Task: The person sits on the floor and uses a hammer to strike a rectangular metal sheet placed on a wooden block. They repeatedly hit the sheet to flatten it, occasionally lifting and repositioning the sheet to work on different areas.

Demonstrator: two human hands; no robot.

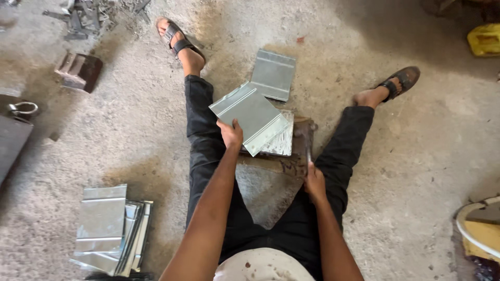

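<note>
I sit on a concrete floor with my legs spread. My left hand (pixel 231 133) grips the near corner of a folded grey metal sheet (pixel 249 117), held tilted above a rusty block (pixel 291 156) between my legs. Another shiny sheet (pixel 279 143) lies flat on that block, partly under the held one. My right hand (pixel 314 183) is closed around the handle of a hammer (pixel 304 136), whose head rests near the block's right end. A third bent sheet (pixel 273 74) lies on the floor beyond.
A stack of several bent metal sheets (pixel 110 229) lies at my left. Metal scraps (pixel 83 18) and a rusty block (pixel 79 71) sit far left. A yellow container (pixel 484 39) is at top right, a round rim (pixel 476 229) at right.
</note>
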